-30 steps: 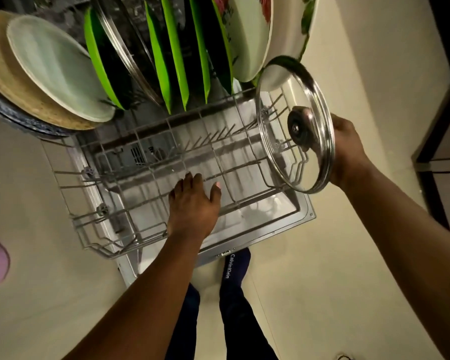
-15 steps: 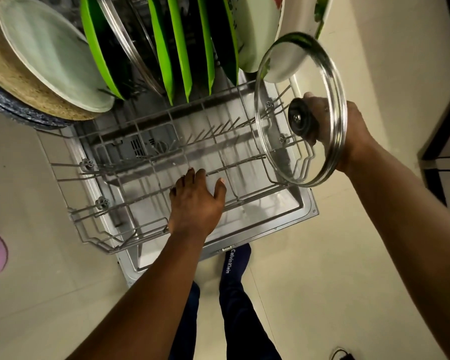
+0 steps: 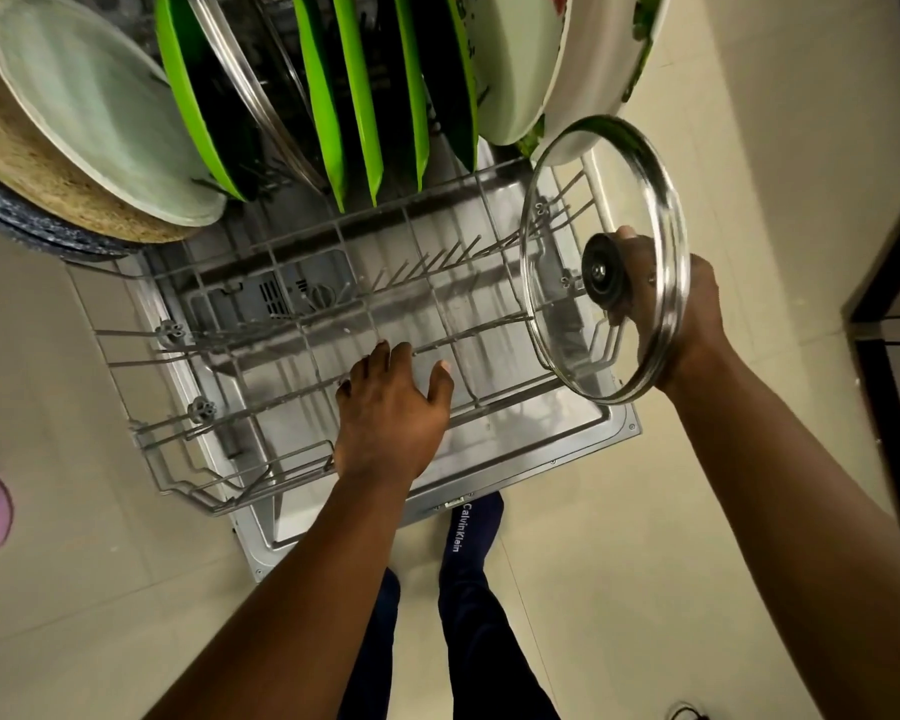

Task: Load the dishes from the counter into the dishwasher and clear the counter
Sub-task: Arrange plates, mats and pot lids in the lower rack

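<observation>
Pale tiled floor [image 3: 619, 563] under open dishwasher rack [image 3: 292, 324].

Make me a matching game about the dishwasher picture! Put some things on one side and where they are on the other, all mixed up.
Things:
1. glass lid
2. left hand
3. green plates
4. pale round plate

Places:
A. resting on the wire rack
B. standing on edge in the middle of the rack's far end
D. leaning at the far left, against a woven mat
C. held by its knob in the right hand

Pairs: 1-C, 2-A, 3-B, 4-D
</observation>
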{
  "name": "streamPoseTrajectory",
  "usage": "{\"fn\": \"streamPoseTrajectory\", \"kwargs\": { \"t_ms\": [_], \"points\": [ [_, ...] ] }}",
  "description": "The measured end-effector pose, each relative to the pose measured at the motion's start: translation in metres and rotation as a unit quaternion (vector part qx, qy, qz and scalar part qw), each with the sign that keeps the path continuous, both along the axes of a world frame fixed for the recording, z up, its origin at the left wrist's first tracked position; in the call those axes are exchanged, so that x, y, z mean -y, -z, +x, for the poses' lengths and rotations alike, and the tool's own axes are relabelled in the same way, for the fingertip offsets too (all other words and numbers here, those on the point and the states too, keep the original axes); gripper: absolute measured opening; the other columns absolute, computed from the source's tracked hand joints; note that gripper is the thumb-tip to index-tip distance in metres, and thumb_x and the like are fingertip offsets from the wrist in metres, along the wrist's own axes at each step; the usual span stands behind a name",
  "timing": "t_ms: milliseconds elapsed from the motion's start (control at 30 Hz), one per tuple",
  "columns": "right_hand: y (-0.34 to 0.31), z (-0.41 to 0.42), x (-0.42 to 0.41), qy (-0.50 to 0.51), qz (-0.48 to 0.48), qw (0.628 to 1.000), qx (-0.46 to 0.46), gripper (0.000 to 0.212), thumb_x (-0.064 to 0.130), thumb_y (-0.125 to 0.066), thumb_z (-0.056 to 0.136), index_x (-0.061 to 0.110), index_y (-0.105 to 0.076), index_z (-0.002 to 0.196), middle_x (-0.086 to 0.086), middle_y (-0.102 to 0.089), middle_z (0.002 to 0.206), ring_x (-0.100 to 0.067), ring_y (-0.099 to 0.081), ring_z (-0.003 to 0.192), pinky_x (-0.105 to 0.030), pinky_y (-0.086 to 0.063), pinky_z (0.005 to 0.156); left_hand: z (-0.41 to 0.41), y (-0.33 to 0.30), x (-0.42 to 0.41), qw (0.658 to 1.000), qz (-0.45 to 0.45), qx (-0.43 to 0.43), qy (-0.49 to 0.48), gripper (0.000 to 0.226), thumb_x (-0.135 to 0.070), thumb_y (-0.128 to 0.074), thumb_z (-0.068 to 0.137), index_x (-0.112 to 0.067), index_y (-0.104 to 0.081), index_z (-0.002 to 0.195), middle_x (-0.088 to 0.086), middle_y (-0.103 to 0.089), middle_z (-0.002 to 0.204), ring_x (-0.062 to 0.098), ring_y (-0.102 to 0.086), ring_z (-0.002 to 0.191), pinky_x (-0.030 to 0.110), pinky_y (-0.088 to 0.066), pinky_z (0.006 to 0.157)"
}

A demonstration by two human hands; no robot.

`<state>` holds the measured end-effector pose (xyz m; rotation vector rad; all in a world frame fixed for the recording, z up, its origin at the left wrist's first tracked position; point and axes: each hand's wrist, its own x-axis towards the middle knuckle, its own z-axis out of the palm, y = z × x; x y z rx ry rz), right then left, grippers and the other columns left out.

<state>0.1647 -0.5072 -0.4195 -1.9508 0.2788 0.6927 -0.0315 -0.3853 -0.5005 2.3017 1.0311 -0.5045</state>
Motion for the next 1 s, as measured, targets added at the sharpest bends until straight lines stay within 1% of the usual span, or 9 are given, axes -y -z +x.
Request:
{"fn": "streamPoseTrajectory", "kwargs": {
  "t_ms": [167, 267, 367, 433, 533, 633, 767, 867, 1000],
  "points": [
    [0.011, -0.01, -0.008, -0.023, 0.0, 0.999, 0.024, 0.023, 0.02, -0.056, 0.097, 0.02, -0.071, 0.079, 0.0, -0.064, 0.066, -0.017, -0.058, 0.062, -0.029, -0.049, 0.06, 0.0, 0.0, 0.002, 1.0, 0.011, 0.011, -0.006, 0.057, -0.052, -0.035, 0.096, -0.016, -0.045, 0.139, 0.007, -0.048, 0.142, 0.027, -0.042, 0.13, 0.045, -0.036, 0.104],
    [0.023, -0.002, -0.017, -0.112, -0.034, 0.993, 0.011, 0.025, 0.027, -0.058, 0.096, 0.017, -0.07, 0.076, 0.003, -0.056, 0.059, -0.009, -0.05, 0.054, -0.022, -0.043, 0.053, 0.0, 0.002, 0.002, 1.0, 0.008, 0.005, -0.004, 0.059, -0.054, -0.033, 0.095, -0.017, -0.043, 0.14, 0.006, -0.047, 0.143, 0.026, -0.041, 0.131, 0.045, -0.035, 0.105],
    [0.038, 0.014, -0.027, -0.113, -0.091, 0.989, -0.017, 0.026, 0.012, -0.056, 0.092, 0.022, -0.065, 0.069, 0.003, -0.061, 0.063, -0.015, -0.059, 0.069, -0.03, -0.051, 0.069, -0.001, 0.003, 0.001, 1.0, 0.003, 0.003, -0.009, 0.06, -0.056, -0.032, 0.095, -0.019, -0.041, 0.141, 0.006, -0.045, 0.145, 0.025, -0.039, 0.134, 0.045, -0.034, 0.108],
    [0.043, 0.027, -0.029, -0.109, -0.085, 0.989, -0.045, 0.025, 0.009, -0.057, 0.09, 0.022, -0.063, 0.07, 0.005, -0.066, 0.059, -0.018, -0.062, 0.069, -0.031, -0.053, 0.071, -0.002, 0.003, 0.002, 1.0, 0.004, 0.007, -0.009, 0.059, -0.055, -0.032, 0.095, -0.019, -0.041, 0.142, 0.006, -0.045, 0.145, 0.025, -0.038, 0.134, 0.045, -0.035, 0.108],
    [0.048, 0.039, -0.021, -0.091, -0.069, 0.992, -0.049, 0.015, 0.007, -0.062, 0.089, 0.018, -0.068, 0.08, -0.008, -0.073, 0.083, -0.028, -0.07, 0.079, -0.04, -0.06, 0.074, -0.001, 0.003, 0.002, 1.0, 0.004, 0.009, -0.006, 0.058, -0.054, -0.032, 0.096, -0.018, -0.041, 0.141, 0.006, -0.045, 0.145, 0.025, -0.038, 0.133, 0.044, -0.034, 0.107],
    [0.041, 0.031, -0.007, -0.106, -0.045, 0.993, -0.034, 0.013, 0.015, -0.062, 0.091, 0.006, -0.07, 0.09, -0.025, -0.069, 0.096, -0.048, -0.063, 0.098, -0.058, -0.052, 0.089, -0.002, 0.002, 0.003, 1.0, 0.003, 0.007, -0.004, 0.058, -0.053, -0.032, 0.097, -0.018, -0.04, 0.142, 0.006, -0.045, 0.145, 0.025, -0.038, 0.134, 0.044, -0.034, 0.106],
    [0.023, 0.0, 0.011, 0.027, -0.034, 0.997, 0.062, 0.028, 0.028, -0.044, 0.103, 0.016, -0.067, 0.092, -0.009, -0.07, 0.093, -0.025, -0.068, 0.084, -0.041, -0.057, 0.085, 0.0, 0.001, 0.001, 1.0, -0.006, 0.01, 0.0, 0.057, -0.052, -0.031, 0.098, -0.018, -0.038, 0.143, 0.007, -0.043, 0.146, 0.025, -0.037, 0.134, 0.045, -0.034, 0.107],
    [0.02, -0.047, 0.034, 0.084, -0.127, 0.975, 0.16, 0.024, 0.029, -0.044, 0.096, 0.028, -0.065, 0.084, 0.003, -0.069, 0.084, -0.017, -0.067, 0.081, -0.048, -0.056, 0.081, -0.001, -0.003, -0.004, 0.999, -0.039, 0.009, 0.005, 0.058, -0.053, -0.026, 0.099, -0.016, -0.037, 0.143, 0.008, -0.039, 0.148, 0.026, -0.034, 0.136, 0.049, -0.032, 0.11],
    [-0.007, -0.118, 0.05, 0.034, -0.18, 0.959, 0.215, 0.015, 0.013, -0.05, 0.096, 0.016, -0.063, 0.103, 0.0, -0.062, 0.099, -0.011, -0.057, 0.085, -0.008, -0.041, 0.075, -0.008, -0.032, -0.011, 0.999, -0.02, 0.04, 0.025, 0.052, -0.043, -0.028, 0.103, -0.01, -0.046, 0.138, 0.012, -0.044, 0.145, 0.028, -0.038, 0.135, 0.048, -0.032, 0.111]
  ]
}}
